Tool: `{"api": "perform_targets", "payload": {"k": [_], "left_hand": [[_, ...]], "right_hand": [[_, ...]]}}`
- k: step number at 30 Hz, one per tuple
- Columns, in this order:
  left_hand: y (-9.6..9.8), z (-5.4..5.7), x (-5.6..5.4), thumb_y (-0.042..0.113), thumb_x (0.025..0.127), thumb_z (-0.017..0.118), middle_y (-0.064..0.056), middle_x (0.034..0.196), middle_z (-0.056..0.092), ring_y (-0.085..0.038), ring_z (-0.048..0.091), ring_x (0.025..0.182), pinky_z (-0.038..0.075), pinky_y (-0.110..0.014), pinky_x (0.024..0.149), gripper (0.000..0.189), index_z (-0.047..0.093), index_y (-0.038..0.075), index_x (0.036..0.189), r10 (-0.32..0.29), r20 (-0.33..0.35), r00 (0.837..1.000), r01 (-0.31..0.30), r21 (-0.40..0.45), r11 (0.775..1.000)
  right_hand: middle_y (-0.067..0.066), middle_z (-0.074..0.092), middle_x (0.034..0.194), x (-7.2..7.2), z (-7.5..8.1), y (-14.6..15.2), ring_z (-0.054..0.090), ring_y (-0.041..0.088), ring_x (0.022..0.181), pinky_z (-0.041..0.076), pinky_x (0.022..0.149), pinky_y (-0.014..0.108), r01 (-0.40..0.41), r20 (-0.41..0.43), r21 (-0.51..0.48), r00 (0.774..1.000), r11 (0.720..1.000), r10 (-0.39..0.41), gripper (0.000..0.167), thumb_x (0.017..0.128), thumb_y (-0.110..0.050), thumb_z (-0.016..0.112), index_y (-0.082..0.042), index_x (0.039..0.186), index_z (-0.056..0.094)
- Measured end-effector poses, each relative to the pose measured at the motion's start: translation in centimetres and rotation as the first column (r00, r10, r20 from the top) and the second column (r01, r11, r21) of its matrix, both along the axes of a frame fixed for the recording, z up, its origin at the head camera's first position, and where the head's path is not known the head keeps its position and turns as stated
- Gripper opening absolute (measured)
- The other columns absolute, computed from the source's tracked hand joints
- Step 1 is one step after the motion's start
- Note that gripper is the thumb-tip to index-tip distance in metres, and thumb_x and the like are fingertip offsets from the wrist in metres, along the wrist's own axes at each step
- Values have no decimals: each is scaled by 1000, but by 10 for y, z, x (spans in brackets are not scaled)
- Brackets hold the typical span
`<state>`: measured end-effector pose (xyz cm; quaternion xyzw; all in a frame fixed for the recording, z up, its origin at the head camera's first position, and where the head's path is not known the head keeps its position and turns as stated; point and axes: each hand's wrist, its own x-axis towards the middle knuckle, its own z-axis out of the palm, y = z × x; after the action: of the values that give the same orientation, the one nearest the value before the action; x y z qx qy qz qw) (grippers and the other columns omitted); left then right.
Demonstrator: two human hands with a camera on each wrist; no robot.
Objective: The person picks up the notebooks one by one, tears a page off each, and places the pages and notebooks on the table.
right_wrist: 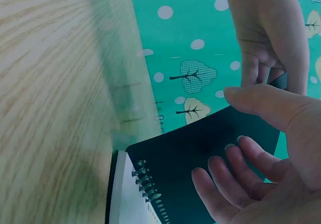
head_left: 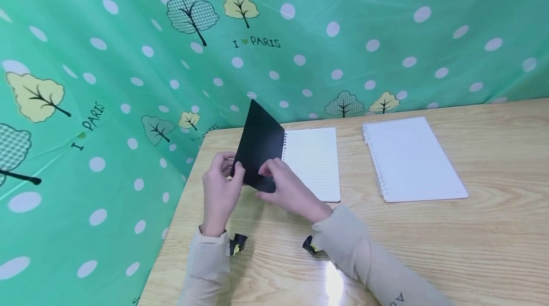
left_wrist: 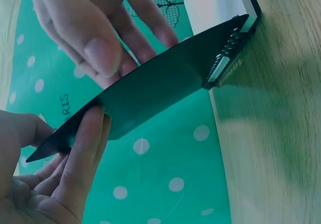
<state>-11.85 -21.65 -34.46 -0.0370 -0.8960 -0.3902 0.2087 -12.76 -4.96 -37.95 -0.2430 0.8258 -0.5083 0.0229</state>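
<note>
Your beige fabric sleeves (head_left: 364, 251) come nearest in the head view. Your left hand (head_left: 220, 186) pinches the raised black cover (head_left: 259, 139) of a spiral-bound, white-paged notebook (head_left: 312, 163) lying on the pale wood-grain table (head_left: 493, 244), left of a white spiral-bound notebook (head_left: 416, 158). Your right hand (head_left: 291, 190) is close beside that cover. From the left wrist, your left hand squeezes the cover near its edge. From the right wrist, your fingers (right_wrist: 248, 171) look relaxed and slightly spread; whether they touch the cover, I cannot tell.

Wood-grain tbl (head_left: 493, 239) carries 1 open lined notebk (head_left: 312, 160) & 1 white spiral notebk (head_left: 416, 160), apart.
</note>
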Motion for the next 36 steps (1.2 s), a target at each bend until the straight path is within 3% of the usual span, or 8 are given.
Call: {"api": "perform_targets", "payload": {"k": [5, 11, 17, 27, 36], "left_hand": [[-2, 0, -2, 9, 95, 58, -15, 97, 75, -28, 74, 84, 62, -39, 67, 20, 61, 2, 113, 33, 39, 999, -34, 18, 999], [-7, -1, -3, 9, 94, 58, -14, 98, 74, -27, 73, 82, 59, -24, 57, 19, 60, 3, 112, 54, 84, 995, -58, 55, 997], [-9, -3, -5, 12, 94, 57, -13, 97, 74, -24, 72, 84, 54, -18, 64, 20, 61, 4, 111, 100, 104, 990, -105, 43, 994], [-20, -8, -6, 11, 95, 54, -16, 86, 72, -31, 68, 62, 54, -24, 48, 29, 58, 5, 123, 132, 159, 978, -138, 31, 990], [-32, -12, -11, 13, 94, 62, -17, 93, 72, -28, 72, 77, 55, -23, 52, 28, 63, 3, 121, 165, 184, 969, -166, -10, 986]], "right_hand": [[7, 55, 110, -3, -6, -1, 54, 22, 107, 49, 96, 35, 4, -11, 36, 1000, 999, -4, 36, 85, -12, 79, -5, 112, 57], [7, 56, 107, -4, -13, -6, 54, 21, 103, 49, 93, 35, 11, -55, 70, 998, 997, -7, 30, 87, -12, 77, -5, 109, 58], [6, 56, 108, -4, -19, -9, 52, 20, 104, 49, 93, 33, 24, -73, 127, 997, 992, -15, 30, 88, -12, 75, -6, 112, 57], [8, 58, 110, -2, -24, -10, 55, 21, 103, 53, 90, 32, 19, -116, 290, 993, 957, 16, 29, 90, -12, 74, -4, 113, 59], [8, 58, 109, -3, -26, -7, 53, 21, 100, 52, 89, 31, 8, -157, 373, 986, 928, 55, 27, 89, -8, 73, -5, 112, 61]]}}
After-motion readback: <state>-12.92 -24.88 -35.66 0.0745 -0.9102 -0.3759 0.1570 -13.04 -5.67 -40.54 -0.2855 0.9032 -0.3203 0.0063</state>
